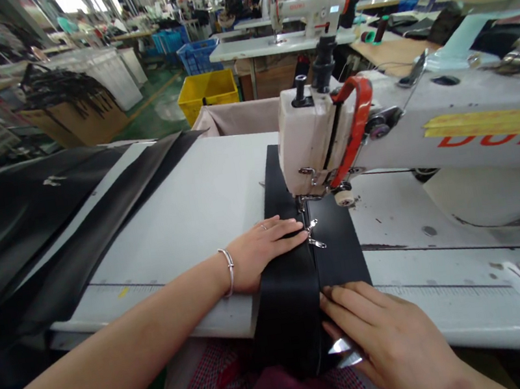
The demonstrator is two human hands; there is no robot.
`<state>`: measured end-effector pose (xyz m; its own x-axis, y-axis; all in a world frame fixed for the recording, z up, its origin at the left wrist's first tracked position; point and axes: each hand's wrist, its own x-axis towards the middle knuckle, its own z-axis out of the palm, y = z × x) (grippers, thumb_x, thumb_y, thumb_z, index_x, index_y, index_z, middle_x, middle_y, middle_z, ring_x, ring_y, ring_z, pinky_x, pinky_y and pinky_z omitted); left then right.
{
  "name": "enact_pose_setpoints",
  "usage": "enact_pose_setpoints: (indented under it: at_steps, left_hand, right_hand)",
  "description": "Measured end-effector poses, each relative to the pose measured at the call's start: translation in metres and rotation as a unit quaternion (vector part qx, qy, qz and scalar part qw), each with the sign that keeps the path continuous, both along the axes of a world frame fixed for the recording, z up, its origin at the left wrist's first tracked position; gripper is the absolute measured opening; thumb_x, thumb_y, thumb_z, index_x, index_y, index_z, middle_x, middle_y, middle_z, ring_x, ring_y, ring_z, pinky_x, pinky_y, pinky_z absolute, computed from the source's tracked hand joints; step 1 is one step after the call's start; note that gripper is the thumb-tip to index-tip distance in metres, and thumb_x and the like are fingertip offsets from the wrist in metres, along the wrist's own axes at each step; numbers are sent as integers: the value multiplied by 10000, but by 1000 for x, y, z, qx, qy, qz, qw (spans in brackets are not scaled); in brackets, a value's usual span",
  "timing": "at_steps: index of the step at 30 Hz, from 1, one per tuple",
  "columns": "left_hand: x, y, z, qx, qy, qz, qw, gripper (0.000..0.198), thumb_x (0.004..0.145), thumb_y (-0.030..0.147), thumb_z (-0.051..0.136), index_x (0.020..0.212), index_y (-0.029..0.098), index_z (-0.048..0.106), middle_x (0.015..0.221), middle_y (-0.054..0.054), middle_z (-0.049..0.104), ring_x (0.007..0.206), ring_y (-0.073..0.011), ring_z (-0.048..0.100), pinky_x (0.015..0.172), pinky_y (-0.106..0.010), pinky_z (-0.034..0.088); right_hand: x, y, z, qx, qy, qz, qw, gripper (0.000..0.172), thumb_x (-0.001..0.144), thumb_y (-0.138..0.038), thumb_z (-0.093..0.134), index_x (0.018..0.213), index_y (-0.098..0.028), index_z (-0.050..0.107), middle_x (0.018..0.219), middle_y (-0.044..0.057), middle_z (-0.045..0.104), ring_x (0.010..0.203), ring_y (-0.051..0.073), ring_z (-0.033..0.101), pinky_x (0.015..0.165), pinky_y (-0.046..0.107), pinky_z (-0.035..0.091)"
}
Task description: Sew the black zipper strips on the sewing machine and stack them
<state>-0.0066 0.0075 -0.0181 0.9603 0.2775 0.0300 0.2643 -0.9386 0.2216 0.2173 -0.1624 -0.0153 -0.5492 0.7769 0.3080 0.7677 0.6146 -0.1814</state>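
One L hand, ctr, flat and unclenched on blk matl, prob. steadying it by mach.; R hand, lower rt, curled round snips, prob. for handiness.

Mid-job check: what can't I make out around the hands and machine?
Head view, all of these:
Grip end of the pointed silver metal blades: hidden by the right hand.
Needle tip under the white metal sewing machine: too small and dark.
Part of the smooth black sheet: covered by the left hand.
Large red lettering: top covered by yellow tape strip, end cut off by right edge.
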Motion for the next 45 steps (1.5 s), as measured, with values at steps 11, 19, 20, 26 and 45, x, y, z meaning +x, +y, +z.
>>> enact_pose_setpoints:
  at_steps: [11, 19, 20, 26, 45]
  left_hand:
    - [-2, -18, 7, 6, -32, -56, 998, 693, 770, 308, 535, 1421, 180, 336, 1475, -81, 350, 1304, -239, 361, 1133, -421, 212]
    - [2, -20, 11, -24, -33, -31, 999, 663, 790, 346, 531, 1421, 265, 344, 1475, 0, 361, 1249, -231, 391, 1092, -419, 246]
    - [2, -20, 12, -26, -34, -29, 999, 665, 788, 344, 534, 1420, 267, 346, 1472, 2, 366, 1251, -231, 387, 1092, -417, 245]
    - [2, -21, 17, -34, -20, -31, 999, 693, 764, 328, 555, 1422, 274, 346, 1481, 1, 350, 1254, -239, 379, 1095, -422, 230]
    - [0, -19, 11, 12, 3, 12, 1000, 824, 723, 384, 599, 1458, 230, 259, 1523, -74, 243, 1402, -255, 200, 1163, -452, 92]
  right_hand:
    - [18, 100, 11, -29, -23, -113, 993, 85, 878, -201, 557, 930, -212, 623, 940, 21, 612, 867, 166, 574, 722, 278, 442]
    - [7, 100, 4, -35, -22, -206, 978, 101, 897, -301, 536, 876, -206, 559, 939, 18, 586, 746, 153, 566, 544, 268, 338]
    - [6, 103, 5, -48, -14, -231, 972, 145, 903, -348, 528, 867, -210, 556, 940, 16, 589, 736, 151, 569, 542, 267, 337]
    - [8, 144, 1, -74, -8, -314, 947, 327, 916, -458, 445, 955, -179, 610, 938, 98, 632, 793, 234, 603, 620, 312, 387]
    - [2, -9, -4, 0, 20, 20, 1000, 330, 899, -188, 487, 1213, -146, 581, 1235, 81, 588, 1165, 229, 501, 917, 349, 508]
